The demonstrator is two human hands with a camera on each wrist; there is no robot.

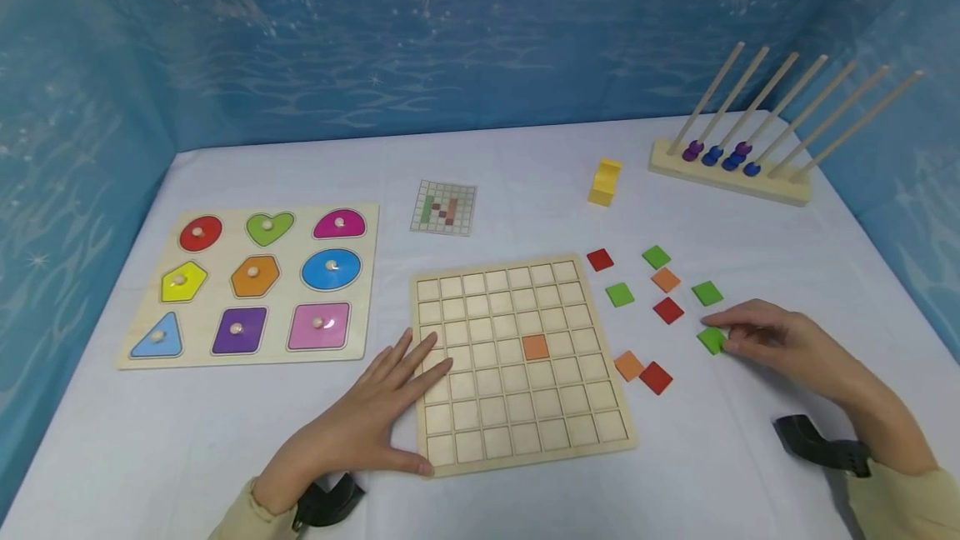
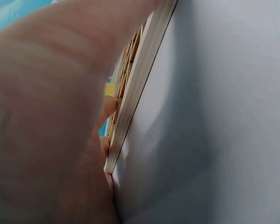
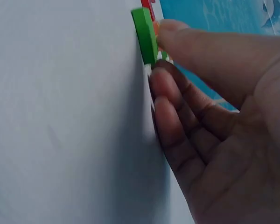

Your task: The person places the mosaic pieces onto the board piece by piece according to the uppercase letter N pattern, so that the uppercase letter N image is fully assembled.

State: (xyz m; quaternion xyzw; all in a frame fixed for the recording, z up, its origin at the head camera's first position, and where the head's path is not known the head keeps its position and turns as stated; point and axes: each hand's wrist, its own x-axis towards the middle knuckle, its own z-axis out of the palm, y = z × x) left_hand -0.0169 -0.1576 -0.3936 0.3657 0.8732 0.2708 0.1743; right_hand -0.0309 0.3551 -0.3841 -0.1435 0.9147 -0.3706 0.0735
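A square wooden grid board [image 1: 525, 461] lies on the white table, with one orange tile [image 1: 536, 347] in a cell right of its middle. My left hand [image 1: 375, 407] rests with spread fingers over the board's left edge; its thumb is by the lower left corner. To the right of the board, my right hand [image 1: 780, 344] pinches a green tile [image 1: 711, 340] at the tabletop between thumb and fingers. The same green tile [image 3: 145, 37] shows close up in the right wrist view. Loose red tiles [image 1: 668, 311], green tiles [image 1: 620, 295] and orange tiles [image 1: 629, 366] lie between board and hand.
A knobbed shape puzzle [image 1: 285, 361] lies at the left. Behind the board is a small pattern card [image 1: 443, 208]. A yellow block [image 1: 604, 182] and a wooden peg stand [image 1: 727, 180] with beads are at the back right. Blue cloth [image 1: 420, 48] surrounds the table.
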